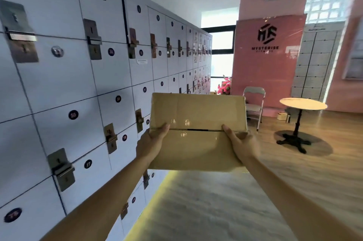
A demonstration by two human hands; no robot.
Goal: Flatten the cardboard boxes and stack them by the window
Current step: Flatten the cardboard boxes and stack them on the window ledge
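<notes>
- The far pink wall says "MYSTERISE" under a black logo.
- White lockers on the left have round number stickers; one reads "55".
- The cardboard box is held up in the middle, still box-shaped and taped.
- The left hand grips its left side, thumb on top.
- The right hand grips its right side the same way.
- Both arms reach straight out.

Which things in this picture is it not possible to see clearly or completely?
- Head view: the fingers of the left hand and right hand are hidden behind the cardboard box; only the thumbs show.
- The box's far side and inside: hidden by its own panels.
- Locker numbers: blurred.
- Floor by the window: blocked by the box; no stack is visible.
</notes>
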